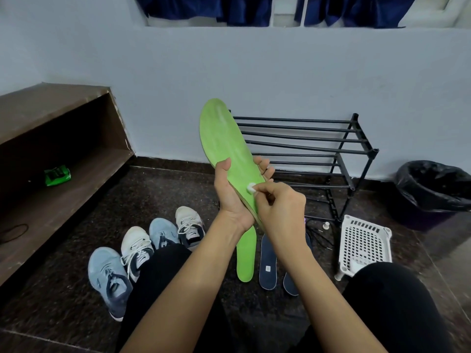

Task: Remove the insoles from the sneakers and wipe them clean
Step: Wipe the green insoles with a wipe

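Note:
My left hand [230, 192] grips a green insole [224, 138] near its heel and holds it upright, toe end up. My right hand [279, 205] pinches a small white wad of wipe [251, 186] and presses it against the insole's lower part. A second green insole [246, 256] lies on the floor below my hands. Two dark blue insoles [267, 263] lie beside it, the right one partly hidden by my forearm. Two blue sneakers [109, 276] and two white sneakers [136, 248] stand in a row on the floor at the left.
A black metal shoe rack [313, 149] stands against the wall. A white perforated plastic stool [363, 243] sits to its right, and a black-lined bin [433, 189] further right. A brown wooden shelf [63, 159] at the left holds a green wipe packet [57, 175]. My knees frame the bottom.

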Motion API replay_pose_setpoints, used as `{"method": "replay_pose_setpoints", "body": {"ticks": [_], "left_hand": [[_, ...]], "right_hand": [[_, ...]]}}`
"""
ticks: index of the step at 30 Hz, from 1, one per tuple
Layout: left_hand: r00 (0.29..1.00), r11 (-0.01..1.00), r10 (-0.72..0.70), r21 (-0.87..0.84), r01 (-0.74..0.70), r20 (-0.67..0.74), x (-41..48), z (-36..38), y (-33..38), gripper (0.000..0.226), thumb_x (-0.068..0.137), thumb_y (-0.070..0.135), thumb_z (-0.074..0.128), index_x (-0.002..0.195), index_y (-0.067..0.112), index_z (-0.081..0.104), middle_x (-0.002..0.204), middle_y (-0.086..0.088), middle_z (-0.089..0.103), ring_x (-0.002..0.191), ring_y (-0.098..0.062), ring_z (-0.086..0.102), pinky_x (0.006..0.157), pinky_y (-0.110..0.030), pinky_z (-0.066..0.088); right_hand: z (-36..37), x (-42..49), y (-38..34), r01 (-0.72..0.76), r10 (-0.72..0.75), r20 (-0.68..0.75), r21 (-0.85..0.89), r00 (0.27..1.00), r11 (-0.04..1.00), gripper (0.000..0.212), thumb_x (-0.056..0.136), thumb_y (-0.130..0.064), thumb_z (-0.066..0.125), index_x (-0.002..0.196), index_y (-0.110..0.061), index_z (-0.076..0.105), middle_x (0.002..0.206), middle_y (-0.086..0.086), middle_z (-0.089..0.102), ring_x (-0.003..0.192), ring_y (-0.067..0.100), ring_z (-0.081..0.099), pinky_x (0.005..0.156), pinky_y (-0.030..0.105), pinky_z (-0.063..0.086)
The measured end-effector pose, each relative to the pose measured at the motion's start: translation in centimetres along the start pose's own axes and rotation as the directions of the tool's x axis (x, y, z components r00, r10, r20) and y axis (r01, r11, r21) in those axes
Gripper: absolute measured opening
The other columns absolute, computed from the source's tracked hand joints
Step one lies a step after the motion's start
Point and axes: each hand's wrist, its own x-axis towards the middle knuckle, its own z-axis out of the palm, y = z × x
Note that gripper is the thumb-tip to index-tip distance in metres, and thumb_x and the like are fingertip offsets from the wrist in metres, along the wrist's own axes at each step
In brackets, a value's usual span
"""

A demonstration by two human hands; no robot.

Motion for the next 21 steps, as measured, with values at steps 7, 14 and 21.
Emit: {"method": "replay_pose_setpoints", "body": {"ticks": [7,14,21], "left_hand": [[1.000,0.999,-0.024,0.032,0.023,0.018,-0.5,0.1,-0.4,0.050,0.071,0.052,0.053,0.091,0.008,0.061,0.088,-0.008,0.064,0.089,-0.023,0.060,0.085,-0.033,0.050],[0.999,0.999,-0.019,0.037,0.021,-0.045,0.0,-0.6,0.5,0.057,0.073,0.058,0.045,0.093,0.007,0.062,0.090,-0.009,0.068,0.088,-0.023,0.067,0.086,-0.032,0.047],[1.000,0.996,-0.007,0.084,0.008,-0.010,-0.4,-0.1,0.1,0.054,0.077,0.057,0.043,0.092,0.008,0.061,0.092,-0.010,0.067,0.086,-0.021,0.066,0.081,-0.031,0.051]], "right_hand": [[0.7,1.1,0.5,0.113,-0.138,-0.174,-0.142,0.975,0.983,0.015,0.081,-0.003,0.068,0.089,-0.013,0.076,0.073,0.006,0.064,0.062,0.024,0.061,0.060,0.025,0.042],[0.1,-0.1,0.0,-0.049,0.052,0.066,-0.044,0.996,0.998,0.018,0.084,-0.008,0.064,0.093,-0.016,0.077,0.080,0.007,0.073,0.074,0.025,0.065,0.072,0.027,0.048],[0.7,0.7,-0.1,0.029,-0.034,-0.095,-0.049,0.995,0.998,0.016,0.083,-0.006,0.064,0.093,-0.014,0.076,0.086,0.007,0.071,0.075,0.024,0.066,0.072,0.028,0.048]]}}
